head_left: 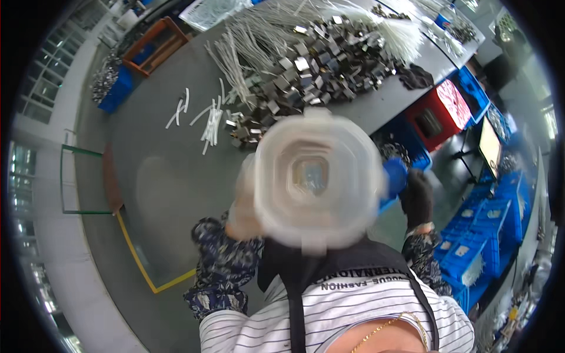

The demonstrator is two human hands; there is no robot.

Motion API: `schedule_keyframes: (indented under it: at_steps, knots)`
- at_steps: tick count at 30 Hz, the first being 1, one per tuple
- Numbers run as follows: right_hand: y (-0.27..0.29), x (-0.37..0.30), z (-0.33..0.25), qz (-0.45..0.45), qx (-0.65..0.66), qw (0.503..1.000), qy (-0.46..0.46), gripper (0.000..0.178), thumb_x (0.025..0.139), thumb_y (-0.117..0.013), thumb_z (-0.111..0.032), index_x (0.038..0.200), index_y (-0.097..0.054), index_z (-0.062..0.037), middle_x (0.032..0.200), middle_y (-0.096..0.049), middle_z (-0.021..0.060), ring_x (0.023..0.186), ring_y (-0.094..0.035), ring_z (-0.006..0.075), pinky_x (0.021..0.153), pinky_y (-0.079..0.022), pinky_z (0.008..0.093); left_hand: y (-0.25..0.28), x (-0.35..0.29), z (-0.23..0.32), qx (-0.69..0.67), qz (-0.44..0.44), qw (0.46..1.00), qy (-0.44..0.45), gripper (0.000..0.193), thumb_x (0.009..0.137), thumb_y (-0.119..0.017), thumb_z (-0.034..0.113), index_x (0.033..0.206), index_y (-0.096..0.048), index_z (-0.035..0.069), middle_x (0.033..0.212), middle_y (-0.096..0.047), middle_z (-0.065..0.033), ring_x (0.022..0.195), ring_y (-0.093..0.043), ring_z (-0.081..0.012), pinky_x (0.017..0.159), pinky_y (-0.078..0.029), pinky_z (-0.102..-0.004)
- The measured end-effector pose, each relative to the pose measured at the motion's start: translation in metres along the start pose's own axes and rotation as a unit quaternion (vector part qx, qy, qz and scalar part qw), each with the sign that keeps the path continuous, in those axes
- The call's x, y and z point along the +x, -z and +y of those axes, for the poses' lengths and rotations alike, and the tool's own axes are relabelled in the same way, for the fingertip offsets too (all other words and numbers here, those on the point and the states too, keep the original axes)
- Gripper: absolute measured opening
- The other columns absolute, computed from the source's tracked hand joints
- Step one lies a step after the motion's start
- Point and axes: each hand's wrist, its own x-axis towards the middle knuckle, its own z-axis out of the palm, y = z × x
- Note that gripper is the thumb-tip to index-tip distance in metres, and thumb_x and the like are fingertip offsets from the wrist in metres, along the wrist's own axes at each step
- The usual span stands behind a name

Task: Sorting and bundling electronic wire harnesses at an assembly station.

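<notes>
Translucent plastic fills the middle of the view: a clear, round-cornered container (pixel 318 176) is raised close to the camera, its mouth turned toward the lens, so that it appears blurred. Something small and metallic can be made out at its bottom, though what it is cannot be told. The container is gripped on its left side by the left hand (pixel 244 209), whose fingers are wrapped against the wall; the forearm below is covered by a dark patterned sleeve (pixel 223 267). The right hand (pixel 416 197), in a dark glove, is seen just beside the container's right edge, next to a blue object (pixel 395 176) partly hidden behind the container; whether that object is gripped, or how the fingers are set, cannot be told.

Beyond the container, the grey bench (pixel 159 170) is seen from above. A large heap of small shiny metal parts (pixel 318 65) is spread across its far part, with bundles of white cable ties (pixel 247 41) lying over and beside it. A few loose white strips (pixel 209 120) lie apart on the bare surface. Blue crates (pixel 477 235) are stacked on the floor at the right, near a red crate (pixel 438 115).
</notes>
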Motion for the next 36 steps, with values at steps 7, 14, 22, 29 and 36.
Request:
schedule_keyframes:
  at_steps: [7, 14, 22, 29, 36]
  knots:
    - [-0.055, -0.017, -0.147, -0.197, 0.132, 0.958, 0.164, 0.021, 0.081, -0.066, -0.02, 0.086, -0.056, -0.0028, 0.079, -0.054, 0.0006, 0.061, -0.049, 0.0059, 0.05, -0.038, 0.0201, -0.001, -0.008, -0.088, 0.159, -0.05, 0.981, 0.096, 0.091, 0.051, -0.092, 0.01, 0.129, -0.046, 0.0, 0.118, -0.057, -0.0078, 0.11, -0.055, -0.019, 0.095, -0.047, -0.0329]
    - [-0.095, -0.023, -0.172, -0.309, 0.005, 0.951, 0.017, 0.025, 0.077, -0.07, -0.021, 0.087, -0.058, -0.0017, 0.066, -0.053, -0.0015, 0.048, -0.043, 0.005, 0.043, -0.032, 0.0186, -0.016, -0.023, -0.112, 0.145, -0.102, 0.984, 0.032, 0.09, 0.053, -0.09, 0.039, 0.126, -0.05, 0.006, 0.113, -0.06, -0.0096, 0.1, -0.06, -0.0228, 0.087, -0.05, -0.0352]
    - [-0.092, -0.006, -0.149, -0.34, 0.037, 0.939, -0.028, 0.019, 0.082, -0.064, -0.018, 0.09, -0.059, -0.0013, 0.067, -0.055, -0.0015, 0.044, -0.042, 0.0016, 0.04, -0.033, 0.0165, -0.015, -0.029, -0.109, 0.213, -0.126, 0.965, -0.081, 0.085, 0.054, -0.09, 0.03, 0.125, -0.05, 0.006, 0.114, -0.06, -0.0127, 0.104, -0.058, -0.0317, 0.09, -0.047, -0.038]
    - [-0.081, -0.02, -0.153, -0.322, -0.036, 0.946, 0.025, 0.02, 0.082, -0.065, -0.019, 0.09, -0.062, -0.0005, 0.066, -0.055, -0.0013, 0.048, -0.042, 0.0019, 0.042, -0.032, 0.0177, -0.017, -0.024, -0.113, 0.176, -0.131, 0.975, -0.038, 0.078, 0.056, -0.087, 0.013, 0.125, -0.052, 0.007, 0.107, -0.062, -0.0126, 0.099, -0.06, -0.0308, 0.087, -0.049, -0.0382]
    - [-0.079, -0.004, -0.155, -0.334, -0.213, 0.911, 0.116, 0.02, 0.079, -0.066, -0.017, 0.09, -0.067, 0.0001, 0.077, -0.061, 0.0021, 0.067, -0.054, 0.0077, 0.058, -0.043, 0.0226, -0.025, -0.023, -0.106, 0.177, -0.233, 0.954, 0.069, 0.077, 0.063, -0.085, 0.022, 0.129, -0.049, 0.004, 0.116, -0.06, -0.0138, 0.102, -0.06, -0.0261, 0.093, -0.047, -0.0355]
